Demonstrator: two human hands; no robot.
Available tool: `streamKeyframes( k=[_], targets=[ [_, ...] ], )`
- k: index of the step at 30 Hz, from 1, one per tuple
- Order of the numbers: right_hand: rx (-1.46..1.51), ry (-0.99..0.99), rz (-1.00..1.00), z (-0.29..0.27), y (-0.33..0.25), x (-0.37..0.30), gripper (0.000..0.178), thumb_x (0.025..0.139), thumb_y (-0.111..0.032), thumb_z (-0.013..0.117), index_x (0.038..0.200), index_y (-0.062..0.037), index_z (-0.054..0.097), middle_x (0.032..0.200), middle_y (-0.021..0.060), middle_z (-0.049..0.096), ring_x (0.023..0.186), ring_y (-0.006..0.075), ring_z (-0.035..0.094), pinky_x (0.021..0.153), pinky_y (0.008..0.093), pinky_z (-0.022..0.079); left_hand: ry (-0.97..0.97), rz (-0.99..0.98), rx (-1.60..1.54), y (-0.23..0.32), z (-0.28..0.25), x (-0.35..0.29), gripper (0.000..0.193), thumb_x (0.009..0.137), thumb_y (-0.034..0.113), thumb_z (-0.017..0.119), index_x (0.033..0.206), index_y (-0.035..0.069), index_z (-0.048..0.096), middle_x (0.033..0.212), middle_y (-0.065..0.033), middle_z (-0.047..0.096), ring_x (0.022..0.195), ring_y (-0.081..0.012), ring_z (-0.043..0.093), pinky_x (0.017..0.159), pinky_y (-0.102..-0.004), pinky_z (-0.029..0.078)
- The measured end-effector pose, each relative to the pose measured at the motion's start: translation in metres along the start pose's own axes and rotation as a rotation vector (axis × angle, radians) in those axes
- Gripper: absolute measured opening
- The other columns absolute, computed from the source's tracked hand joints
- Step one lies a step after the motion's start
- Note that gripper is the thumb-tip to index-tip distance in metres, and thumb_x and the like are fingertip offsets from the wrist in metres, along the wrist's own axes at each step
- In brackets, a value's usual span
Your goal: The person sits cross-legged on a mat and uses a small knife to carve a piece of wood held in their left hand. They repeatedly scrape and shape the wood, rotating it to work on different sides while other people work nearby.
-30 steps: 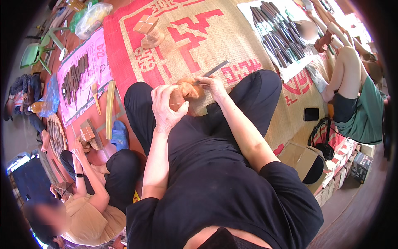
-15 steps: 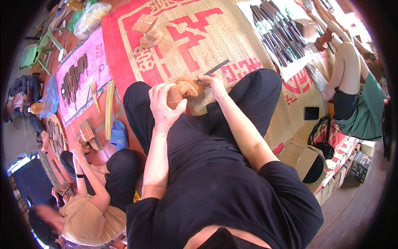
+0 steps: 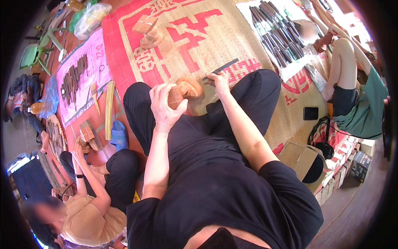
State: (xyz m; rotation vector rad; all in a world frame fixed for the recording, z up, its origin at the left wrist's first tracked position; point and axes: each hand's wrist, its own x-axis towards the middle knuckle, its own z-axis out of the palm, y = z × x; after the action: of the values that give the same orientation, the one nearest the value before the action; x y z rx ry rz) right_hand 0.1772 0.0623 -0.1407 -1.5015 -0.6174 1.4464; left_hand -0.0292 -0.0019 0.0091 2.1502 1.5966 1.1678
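Head view: a carved wooden piece (image 3: 190, 88) is held in the left hand (image 3: 165, 103), its blockish end being spanned by the curled fingers and the thumb. The piece is located between the bent knees, above the woven mat (image 3: 236, 35); whether it is supported from beneath cannot be told. A dark flat tool (image 3: 227, 66) is pinched in the right hand (image 3: 220, 84), narrow grip, thumb against fingers. The tool is slanted up and to the right; its near end is seen just beside the carving, apart from it.

Farther along the mat, a second wooden piece (image 3: 151, 38) is noted, topped by a squared block. At upper right, many dark-handled tools (image 3: 275, 35) are laid in rows on a white sheet (image 3: 288, 74). To the left, further slim tools (image 3: 74, 79) are set on a pink sheet (image 3: 94, 68), with a brush (image 3: 95, 99) placed at its edge. A blue slipper (image 3: 119, 136) is found near the left knee.
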Motion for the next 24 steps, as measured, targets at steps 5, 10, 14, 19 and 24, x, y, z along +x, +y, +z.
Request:
streamKeyframes(
  k=[5, 10, 14, 19, 24],
  targets=[
    [0.068, -0.249, -0.056, 0.021, -0.008, -0.023, 0.018, 0.077, -0.010, 0.067, 0.093, -0.0034, 0.067, 0.085, 0.0055, 0.067, 0.076, 0.0125, 0.062, 0.071, 0.0267, 0.047, 0.019, -0.003, 0.014, -0.006, 0.000, -0.001, 0.049, 0.058, 0.018, 0.075, 0.102, 0.008, 0.057, 0.098, -0.0095, 0.056, 0.095, -0.0299, 0.052, 0.084, -0.0403, 0.045],
    [0.058, -0.225, -0.011, 0.018, -0.001, -0.020, 0.021, 0.074, -0.014, 0.070, 0.092, -0.0036, 0.067, 0.084, 0.0058, 0.067, 0.076, 0.0143, 0.061, 0.075, 0.0280, 0.046, -0.008, -0.018, 0.010, 0.002, 0.002, -0.001, 0.047, 0.059, 0.019, 0.073, 0.102, 0.006, 0.056, 0.099, -0.0105, 0.056, 0.096, -0.0300, 0.052, 0.085, -0.0395, 0.044],
    [0.029, -0.043, -0.052, 0.013, -0.005, -0.016, 0.016, 0.074, -0.011, 0.069, 0.085, -0.0007, 0.065, 0.077, 0.0073, 0.066, 0.065, 0.0143, 0.060, 0.065, 0.0258, 0.048, -0.010, 0.005, 0.015, 0.002, 0.006, 0.001, 0.047, 0.059, 0.018, 0.073, 0.102, 0.006, 0.057, 0.099, -0.0105, 0.056, 0.096, -0.0301, 0.052, 0.086, -0.0399, 0.044],
    [0.061, -0.050, -0.074, 0.004, -0.007, -0.003, 0.013, 0.075, -0.010, 0.068, 0.083, -0.0004, 0.065, 0.080, 0.0084, 0.067, 0.065, 0.0142, 0.061, 0.064, 0.0260, 0.049, 0.015, -0.010, 0.004, -0.002, 0.000, -0.001, 0.047, 0.060, 0.018, 0.073, 0.102, 0.006, 0.056, 0.099, -0.0106, 0.056, 0.096, -0.0305, 0.052, 0.086, -0.0402, 0.044],
    [0.043, -0.245, -0.022, 0.018, 0.002, -0.022, 0.020, 0.075, -0.014, 0.070, 0.092, -0.0029, 0.068, 0.085, 0.0059, 0.068, 0.075, 0.0134, 0.061, 0.071, 0.0286, 0.047, 0.013, -0.014, -0.004, -0.004, 0.003, 0.000, 0.048, 0.060, 0.018, 0.073, 0.102, 0.006, 0.056, 0.099, -0.0108, 0.056, 0.096, -0.0306, 0.052, 0.085, -0.0402, 0.044]
  ],
)
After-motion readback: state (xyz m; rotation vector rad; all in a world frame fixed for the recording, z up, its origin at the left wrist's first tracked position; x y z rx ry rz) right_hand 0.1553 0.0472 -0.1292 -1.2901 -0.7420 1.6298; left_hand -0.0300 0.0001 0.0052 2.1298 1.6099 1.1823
